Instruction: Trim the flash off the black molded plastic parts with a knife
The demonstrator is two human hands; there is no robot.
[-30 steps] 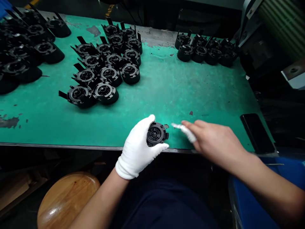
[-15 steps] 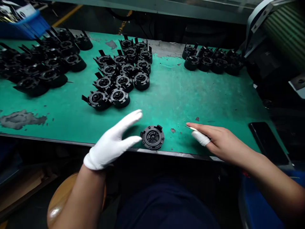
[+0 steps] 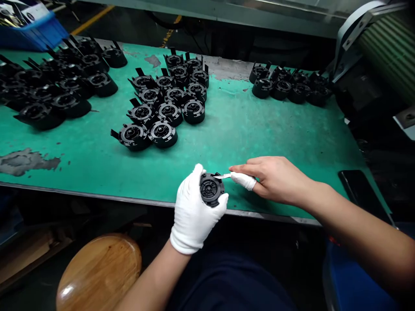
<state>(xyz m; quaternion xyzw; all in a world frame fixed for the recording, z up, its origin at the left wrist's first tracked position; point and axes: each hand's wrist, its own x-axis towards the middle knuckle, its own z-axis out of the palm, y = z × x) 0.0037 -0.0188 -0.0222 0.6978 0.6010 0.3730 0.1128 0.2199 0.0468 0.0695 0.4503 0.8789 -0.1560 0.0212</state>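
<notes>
My left hand, in a white glove, is closed around a round black plastic part near the front edge of the green table. Its thumb and fingers grip the part on two sides, and the ringed face looks up. My right hand is bare except for white wrapping on the thumb. Pinched in it is a small knife with a thin metal blade. The blade tip lies at the upper rim of the black part. Most of the knife's handle is hidden by the fingers.
Several black parts stand in groups on the green table: middle, left and back right. A black phone lies at right. A blue bin, a machine and a wooden stool surround the table.
My left hand has moved right and closed on the round black part. My right hand has moved left, bringing the knife blade to the part's rim.
</notes>
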